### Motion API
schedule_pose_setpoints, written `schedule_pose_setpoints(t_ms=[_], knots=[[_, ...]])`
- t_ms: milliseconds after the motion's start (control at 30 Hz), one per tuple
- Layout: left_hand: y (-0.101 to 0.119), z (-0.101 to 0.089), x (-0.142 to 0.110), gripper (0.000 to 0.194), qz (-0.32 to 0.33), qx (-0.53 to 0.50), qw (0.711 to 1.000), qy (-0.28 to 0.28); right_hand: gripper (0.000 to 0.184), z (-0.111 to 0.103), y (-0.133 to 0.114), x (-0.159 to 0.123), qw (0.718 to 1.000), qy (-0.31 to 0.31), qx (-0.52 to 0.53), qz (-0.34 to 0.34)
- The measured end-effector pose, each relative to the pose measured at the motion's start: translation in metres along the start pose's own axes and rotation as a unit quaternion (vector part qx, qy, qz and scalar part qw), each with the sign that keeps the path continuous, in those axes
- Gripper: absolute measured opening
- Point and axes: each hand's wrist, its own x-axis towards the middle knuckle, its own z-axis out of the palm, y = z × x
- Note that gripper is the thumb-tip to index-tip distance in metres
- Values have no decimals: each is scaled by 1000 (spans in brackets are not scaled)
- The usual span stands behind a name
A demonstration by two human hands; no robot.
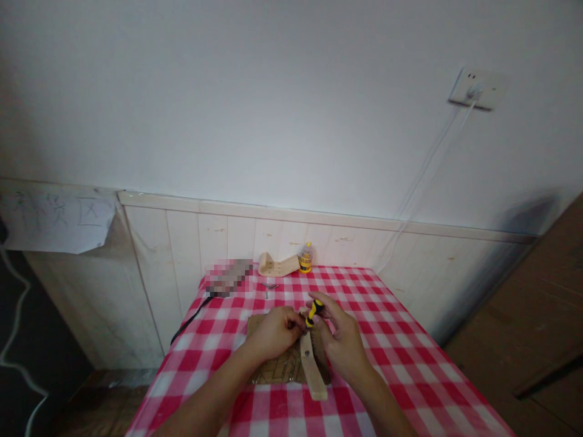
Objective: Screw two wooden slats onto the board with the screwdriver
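Observation:
My right hand [342, 340] is closed around a yellow and black screwdriver [314, 311], which stands tilted over the far end of a pale wooden piece [312, 370]. A dark screw head or hole [307, 353] shows midway along that piece. My left hand [277, 332] has its fingers pinched together beside the screwdriver's lower end; whatever they grip is hidden. Under the wooden piece and partly under my left hand lies a flat brown cardboard sheet [277, 370] with dark line markings.
Several screws [269, 286] lie beyond my hands on the red-and-white checked tablecloth [387, 364]. At the table's far edge are a curved wooden part [279, 266] and a yellow-capped clear container [305, 258]. A blurred-out object with a black strap [194, 317] lies at the left.

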Motion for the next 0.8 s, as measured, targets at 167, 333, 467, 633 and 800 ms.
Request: schedule_pose_setpoints(t_ms=[167,333,467,633,800], knots=[[-3,1,1,23,2,-10,1000,-4,38,1,0,1,999,28,-14,5],[-4,1,2,23,2,-4,1000,-2,36,3,4,1,999,45,-19,7],[-3,1,1,23,-4,1,1000,4,36,4,7,2,998,51,-24,20],[-2,1,1,25,2,3,1000,3,35,6,11,2,997,64,-30,13],[-3,1,2,24,-2,10,1000,-1,33,7,11,0,997,74,-31,7]])
